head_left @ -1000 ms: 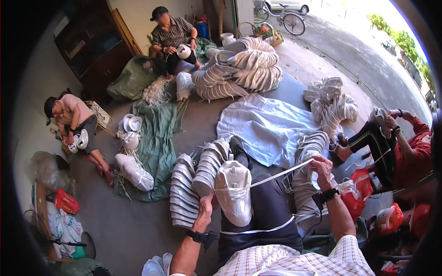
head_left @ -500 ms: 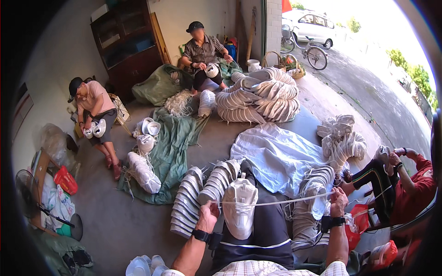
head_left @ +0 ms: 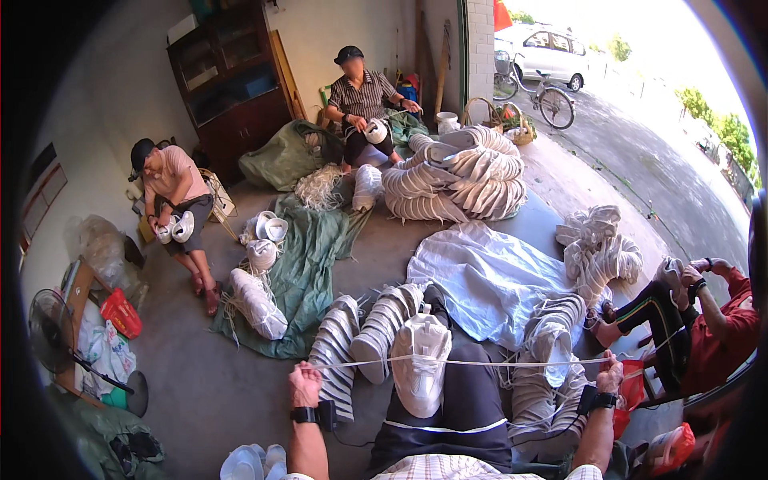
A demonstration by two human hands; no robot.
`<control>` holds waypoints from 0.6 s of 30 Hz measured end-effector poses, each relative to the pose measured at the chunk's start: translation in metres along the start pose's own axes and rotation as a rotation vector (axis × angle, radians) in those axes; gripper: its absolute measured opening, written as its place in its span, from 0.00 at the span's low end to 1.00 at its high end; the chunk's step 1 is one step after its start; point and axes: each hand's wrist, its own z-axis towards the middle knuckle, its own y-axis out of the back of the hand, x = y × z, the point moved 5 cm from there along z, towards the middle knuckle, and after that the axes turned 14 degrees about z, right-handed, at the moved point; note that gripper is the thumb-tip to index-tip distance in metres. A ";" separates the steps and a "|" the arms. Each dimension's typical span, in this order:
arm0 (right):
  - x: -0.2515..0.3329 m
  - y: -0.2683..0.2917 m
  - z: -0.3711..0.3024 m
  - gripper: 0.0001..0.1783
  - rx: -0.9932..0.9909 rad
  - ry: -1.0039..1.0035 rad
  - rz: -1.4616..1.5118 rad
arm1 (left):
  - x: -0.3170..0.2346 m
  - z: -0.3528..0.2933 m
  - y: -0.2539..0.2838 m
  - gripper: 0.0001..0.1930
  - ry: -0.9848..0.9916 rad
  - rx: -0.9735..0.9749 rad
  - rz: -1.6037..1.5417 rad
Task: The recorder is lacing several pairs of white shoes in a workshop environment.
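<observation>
A white shoe upper (head_left: 418, 382) rests on my left thigh, its toe toward me. Across it runs a long white shoelace (head_left: 500, 365), pulled nearly straight from side to side. My left hand (head_left: 305, 386) pinches one end out to the left, and my right hand (head_left: 610, 374) grips the other end far to the right. Whether the lace passes through eyelets is too small to tell. Beside my left leg stand nested shoe uppers (head_left: 334, 350), with a second stack (head_left: 386, 324) closer to the shoe. More stacked uppers (head_left: 554, 328) lie beyond my right knee.
A light blue sheet (head_left: 484, 276) and a green cloth (head_left: 308, 272) spread over the floor. A big heap of uppers (head_left: 456, 176) rises behind them. Co-workers sit at left (head_left: 176, 192), back (head_left: 364, 100) and right (head_left: 724, 320). A standing fan (head_left: 52, 332) is at far left.
My hands have moved apart, the left one farther left and the right one slightly right, drawing the shoelace out wider. The person at the back has stretched one arm outward.
</observation>
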 end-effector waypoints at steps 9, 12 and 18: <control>0.023 0.015 0.006 0.08 -0.030 -0.056 0.030 | -0.098 0.017 0.107 0.10 -0.106 -0.171 -0.314; 0.027 -0.002 -0.011 0.08 -0.005 -0.081 -0.038 | -0.113 0.020 0.124 0.10 -0.112 -0.214 -0.360; -0.012 -0.102 -0.111 0.11 0.234 -0.013 -0.384 | -0.132 0.013 0.147 0.12 -0.113 -0.251 -0.427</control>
